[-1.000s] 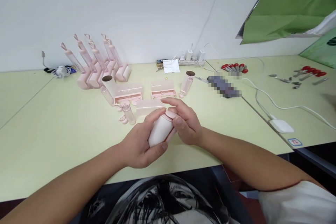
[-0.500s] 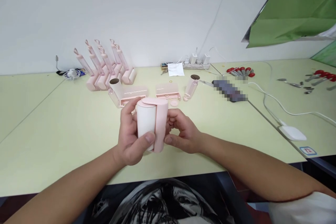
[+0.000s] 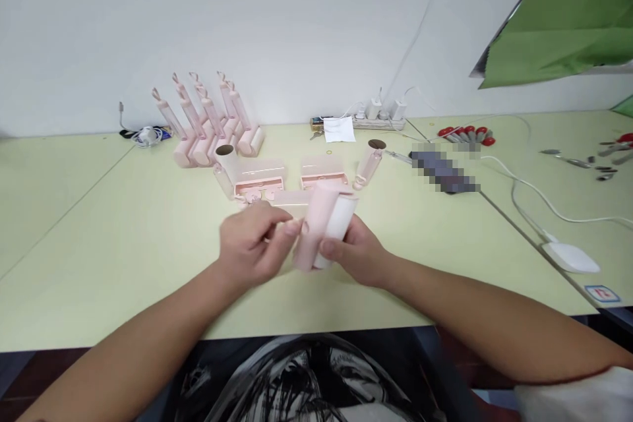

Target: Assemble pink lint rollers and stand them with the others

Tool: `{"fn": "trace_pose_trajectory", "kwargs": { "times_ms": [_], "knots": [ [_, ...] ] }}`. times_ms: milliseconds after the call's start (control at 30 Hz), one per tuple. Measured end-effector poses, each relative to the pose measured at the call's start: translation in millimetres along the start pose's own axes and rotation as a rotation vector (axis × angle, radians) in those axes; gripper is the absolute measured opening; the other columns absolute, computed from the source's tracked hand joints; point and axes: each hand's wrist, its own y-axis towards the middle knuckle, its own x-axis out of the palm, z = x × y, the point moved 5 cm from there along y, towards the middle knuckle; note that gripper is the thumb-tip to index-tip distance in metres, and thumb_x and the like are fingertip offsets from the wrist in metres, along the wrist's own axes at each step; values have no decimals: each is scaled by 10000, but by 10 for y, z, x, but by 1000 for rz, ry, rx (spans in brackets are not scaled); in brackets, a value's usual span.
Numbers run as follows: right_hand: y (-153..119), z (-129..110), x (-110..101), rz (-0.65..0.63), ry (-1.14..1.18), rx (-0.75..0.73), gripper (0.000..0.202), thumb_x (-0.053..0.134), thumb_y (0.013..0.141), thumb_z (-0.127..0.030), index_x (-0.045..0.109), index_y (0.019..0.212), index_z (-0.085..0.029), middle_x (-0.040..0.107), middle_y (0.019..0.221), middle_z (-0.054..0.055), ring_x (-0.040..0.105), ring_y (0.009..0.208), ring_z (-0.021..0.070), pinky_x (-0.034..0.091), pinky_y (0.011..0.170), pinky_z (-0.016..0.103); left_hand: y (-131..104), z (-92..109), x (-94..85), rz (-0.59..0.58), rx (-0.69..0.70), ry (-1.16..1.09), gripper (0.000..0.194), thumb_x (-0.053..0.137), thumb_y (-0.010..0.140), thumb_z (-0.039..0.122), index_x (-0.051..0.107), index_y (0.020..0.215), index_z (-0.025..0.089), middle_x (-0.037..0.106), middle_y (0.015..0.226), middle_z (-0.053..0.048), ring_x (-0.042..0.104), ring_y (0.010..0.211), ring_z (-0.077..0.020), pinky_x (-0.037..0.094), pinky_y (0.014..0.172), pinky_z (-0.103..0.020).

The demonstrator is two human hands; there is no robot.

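My right hand grips a lint roller head, a white paper roll set in a pink plastic case. It is held tilted above the table, with its pink side turned toward my left hand. My left hand is closed in a pinch, thumb and forefinger close to a small hole in the case. What is between those fingertips is too blurred to make out. Behind the hands lie two open pink cases with clear lids, and small pink parts.
Several pink lint rollers with upright clear handles stand at the back left. Paper rolls lean beside the open cases. A power strip, a blurred-out dark object, red-handled tools and a white charger are farther right.
The lint roller head has passed from my left hand to my right and turned round, pink side now leftward. My left hand has let go of the roll and pinches by the case.
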Motion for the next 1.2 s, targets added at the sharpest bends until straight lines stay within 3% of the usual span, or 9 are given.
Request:
{"fn": "trace_pose_trajectory", "kwargs": {
  "times_ms": [67, 133, 200, 367, 433, 633, 733, 967, 1200],
  "knots": [
    [10, -24, -82, 106, 24, 20, 458, 845, 687, -446, 615, 966, -164, 645, 849, 50, 595, 702, 171, 492, 532, 269, 52, -100, -217, 162, 9, 29, 108, 580, 897, 258, 670, 870, 204, 628, 670, 3, 543, 564, -117, 431, 545, -256],
    [29, -84, -160, 196, 45, 3, 448, 854, 665, -417, 608, 944, -168, 622, 809, 31, 560, 664, 153, 458, 501, 251, 128, -231, -372, 187, 16, 76, 132, 573, 892, 307, 674, 893, 222, 609, 673, 2, 545, 599, -140, 454, 583, -283],
    [51, -160, -226, 277, 65, -39, 440, 850, 653, -388, 608, 951, -172, 603, 800, 18, 538, 669, 143, 445, 516, 245, 218, -386, -423, 46, -19, 150, 207, 561, 890, 379, 687, 923, 218, 651, 768, -32, 602, 728, -185, 492, 689, -331],
    [81, -235, -298, 360, 100, -48, 451, 825, 649, -373, 604, 990, -177, 592, 805, 17, 508, 658, 137, 407, 513, 246, 228, -704, -241, -576, -159, 324, 421, 632, 837, 553, 717, 1031, 189, 687, 1033, -94, 613, 967, -268, 458, 881, -412],
    [77, -231, -308, 361, 108, -38, 460, 819, 652, -377, 595, 1001, -179, 598, 805, 21, 510, 652, 141, 397, 503, 249, 187, -717, -165, -687, -152, 309, 378, 620, 857, 538, 717, 969, 190, 681, 1043, -90, 609, 976, -265, 445, 900, -410],
    [74, -198, -262, 282, 133, -13, 432, 810, 673, -411, 581, 966, -190, 612, 780, 22, 546, 643, 151, 422, 505, 259, 137, -415, -50, -558, -132, -95, 175, 509, 973, 336, 587, 1003, 182, 668, 1003, -65, 612, 872, -162, 474, 788, -284],
    [73, -163, -228, 233, 139, 3, 442, 813, 676, -433, 576, 957, -187, 622, 760, 19, 562, 629, 152, 439, 509, 261, 54, -242, 66, -604, -116, -242, 174, 512, 978, 352, 535, 999, 181, 615, 854, -20, 553, 726, -121, 449, 673, -237],
    [56, -123, -187, 151, 87, 16, 458, 798, 692, -487, 574, 950, -181, 617, 729, 12, 538, 561, 132, 417, 470, 247, -23, -114, 209, -595, -75, -294, 250, 457, 1003, 369, 524, 1160, 187, 547, 740, 30, 496, 638, -106, 405, 611, -221],
    [37, -130, -256, 197, -59, -46, 488, 814, 692, -483, 550, 984, -195, 586, 757, -6, 514, 596, 125, 398, 491, 237, -9, -98, 219, -636, -105, -296, 223, 452, 1009, 361, 565, 1094, 188, 540, 710, 41, 490, 620, -92, 388, 604, -209]
  ]
}}
